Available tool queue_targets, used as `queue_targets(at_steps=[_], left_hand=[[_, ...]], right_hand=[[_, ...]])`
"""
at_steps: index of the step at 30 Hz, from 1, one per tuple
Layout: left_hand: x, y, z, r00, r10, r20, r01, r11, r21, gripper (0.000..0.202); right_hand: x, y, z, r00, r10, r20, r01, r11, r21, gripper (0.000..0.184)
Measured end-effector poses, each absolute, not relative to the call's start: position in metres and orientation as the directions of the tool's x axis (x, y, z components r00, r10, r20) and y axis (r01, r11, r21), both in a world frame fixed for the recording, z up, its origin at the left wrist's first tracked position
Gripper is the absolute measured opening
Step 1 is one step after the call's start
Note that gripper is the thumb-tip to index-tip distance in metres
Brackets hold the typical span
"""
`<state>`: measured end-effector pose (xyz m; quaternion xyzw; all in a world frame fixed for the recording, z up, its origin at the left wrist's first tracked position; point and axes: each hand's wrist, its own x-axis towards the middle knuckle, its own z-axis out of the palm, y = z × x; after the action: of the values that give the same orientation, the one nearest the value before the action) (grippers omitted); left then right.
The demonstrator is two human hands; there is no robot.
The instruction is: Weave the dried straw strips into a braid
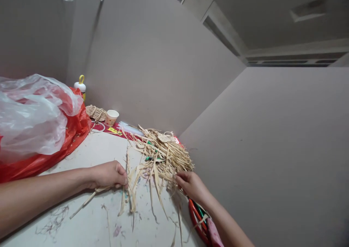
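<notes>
A loose pile of dry straw strips (160,152) lies on a white table (89,218) near the wall corner. My left hand (109,175) rests on the table left of the pile, its fingers closed on a thin braided straw strand (127,167) that runs up towards the pile, with a flat strip trailing out under the palm. My right hand (191,184) is at the pile's near right edge, fingers pinched on several straw strips. Loose strips hang from the pile towards me.
A clear plastic bag (29,112) over a red bag (73,130) fills the table's left. At the back stand a woven straw piece (96,112), a paper cup (111,117) and a white bottle with a yellow handle (80,85). A red-rimmed object (196,218) sits under my right wrist. Walls close in behind and to the right.
</notes>
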<state>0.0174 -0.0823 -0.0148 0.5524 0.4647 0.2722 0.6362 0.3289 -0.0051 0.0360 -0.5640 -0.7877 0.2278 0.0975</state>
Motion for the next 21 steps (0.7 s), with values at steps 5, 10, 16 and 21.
queue_targets(at_steps=[5,10,16,21], left_hand=[[0.017,-0.081,-0.014,0.433,0.841,-0.323,0.186,0.267,0.945,0.023],[0.016,-0.081,-0.015,0.439,0.842,-0.313,0.174,0.262,0.949,0.023],[0.018,-0.081,-0.01,0.431,0.841,-0.327,0.171,0.28,0.945,0.024],[0.019,-0.081,-0.01,0.453,0.842,-0.294,0.141,0.258,0.956,0.02]], right_hand=[[0.33,-0.016,0.041,-0.633,0.733,0.25,0.722,0.675,-0.15,0.03],[0.31,-0.044,0.033,-0.9,0.434,0.033,0.432,0.881,0.195,0.035],[0.319,-0.042,0.029,-0.932,0.359,0.04,0.357,0.897,0.263,0.017],[0.335,-0.032,0.044,-0.881,0.37,0.294,0.425,0.892,0.152,0.021]])
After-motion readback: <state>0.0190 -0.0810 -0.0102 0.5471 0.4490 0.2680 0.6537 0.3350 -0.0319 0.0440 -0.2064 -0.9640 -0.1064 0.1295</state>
